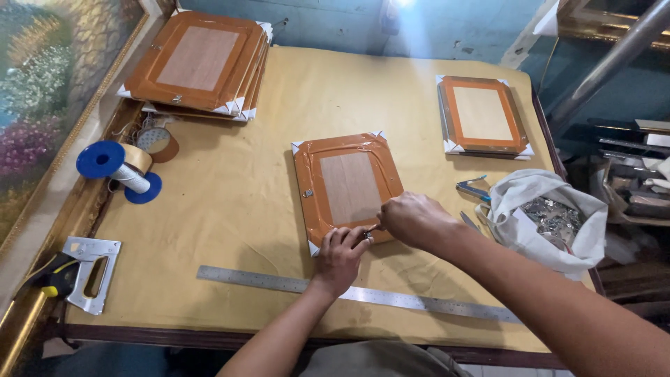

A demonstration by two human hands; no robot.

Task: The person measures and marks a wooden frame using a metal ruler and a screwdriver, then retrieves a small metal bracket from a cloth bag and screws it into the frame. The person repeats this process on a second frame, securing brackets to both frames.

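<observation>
Brown paper covers the worktable [279, 98] in front of us, and everything else lies on it. At the far left sits a stack of picture frames [199, 63] laid face down, their backs taped in brown with white corner guards; a smaller stack [481, 115] sits at the far right. Between them, just ahead of us, lies the single frame [347, 187] we are working on, also face down. A long steel ruler [363, 293] runs along the near edge, and our left forearm crosses over it. To the right is a white cloth bag [548, 220] heaped with small metal fittings, with a blue-handled tool [473, 188] just beside it. On the left are a staple gun [84, 272], a blue spool of cord [118, 171] and a roll of brown tape [159, 143].

Our left hand [342, 253] rests on the frame's near edge, fingers curled down against it. Our right hand [413, 218] is closed, pinching a small metal piece [368, 232] at that same edge, right beside the left fingertips.
</observation>
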